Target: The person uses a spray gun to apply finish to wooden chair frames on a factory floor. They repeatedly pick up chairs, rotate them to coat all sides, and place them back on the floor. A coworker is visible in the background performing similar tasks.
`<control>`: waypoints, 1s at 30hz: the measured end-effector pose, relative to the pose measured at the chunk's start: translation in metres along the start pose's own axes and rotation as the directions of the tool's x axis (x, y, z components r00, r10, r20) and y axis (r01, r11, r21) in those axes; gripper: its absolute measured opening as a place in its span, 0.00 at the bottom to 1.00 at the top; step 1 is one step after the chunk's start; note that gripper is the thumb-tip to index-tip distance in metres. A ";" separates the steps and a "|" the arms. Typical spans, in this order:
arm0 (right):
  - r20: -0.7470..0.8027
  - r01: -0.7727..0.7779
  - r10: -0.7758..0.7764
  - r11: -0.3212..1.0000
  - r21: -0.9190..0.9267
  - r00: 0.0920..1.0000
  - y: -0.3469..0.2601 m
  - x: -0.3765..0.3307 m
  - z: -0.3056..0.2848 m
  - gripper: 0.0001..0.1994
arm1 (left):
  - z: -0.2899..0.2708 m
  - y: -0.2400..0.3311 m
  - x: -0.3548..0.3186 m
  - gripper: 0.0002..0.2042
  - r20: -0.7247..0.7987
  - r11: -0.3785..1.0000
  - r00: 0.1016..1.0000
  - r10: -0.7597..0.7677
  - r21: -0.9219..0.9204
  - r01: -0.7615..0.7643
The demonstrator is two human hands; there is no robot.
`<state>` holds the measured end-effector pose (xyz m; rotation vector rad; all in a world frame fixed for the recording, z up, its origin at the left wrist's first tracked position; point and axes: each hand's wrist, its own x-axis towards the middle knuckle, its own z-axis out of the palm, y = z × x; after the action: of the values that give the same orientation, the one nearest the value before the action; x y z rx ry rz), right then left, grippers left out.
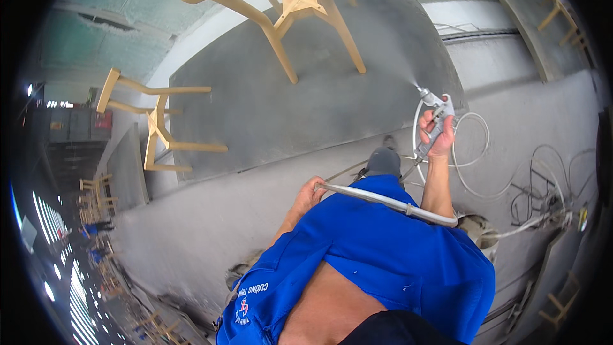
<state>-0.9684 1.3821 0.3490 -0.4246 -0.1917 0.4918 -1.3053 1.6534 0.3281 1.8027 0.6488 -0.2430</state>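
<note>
My right hand (438, 133) is wrapped round the grip of a silvery spray gun (435, 110) with thin hoses at its base. A pale mist leaves its nozzle toward the upper left. My left hand (310, 191) is closed on one end of a whitish hose (377, 199), which runs across my blue jacket to my right elbow. Beyond the gun, an unpainted wooden chair frame (297, 7) stands on a dark grey board (268, 112). Farther left, a second wooden chair frame (159, 121) lies on its side, its legs reaching over the board's edge.
Loops of white hose (476, 124) lie on the floor right of the gun. More tangled hoses (543, 198) sit at the far right. Another dark board (530, 25) holds chair frames at the upper right. Several chairs (96, 198) and a person in blue (96, 227) are at the far left.
</note>
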 end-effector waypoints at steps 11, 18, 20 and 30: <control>-0.714 -0.191 -0.190 0.889 -0.417 0.674 0.161 -0.049 -0.028 0.18 | -0.169 -0.070 -0.012 0.12 0.002 0.948 0.999 0.049 0.315 -0.047; -0.764 -0.230 -0.361 0.807 -0.543 0.535 0.235 -0.045 0.036 0.19 | -0.236 -0.107 -0.016 0.13 0.155 0.997 0.988 0.007 -0.076 0.005; -0.752 -0.160 -0.394 0.824 -0.544 0.529 0.258 -0.048 0.067 0.19 | -0.272 -0.111 -0.011 0.12 0.193 0.990 0.980 0.040 0.128 -0.066; -0.105 0.726 -0.727 0.686 -0.056 0.679 0.387 -0.059 0.231 0.23 | -0.447 -0.196 -0.018 0.10 0.294 0.937 0.945 0.145 0.267 -0.227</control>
<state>-1.2445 1.7419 0.3815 -0.3491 -0.2305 -0.3355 -1.4958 2.1029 0.3246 2.0575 0.2509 -0.4679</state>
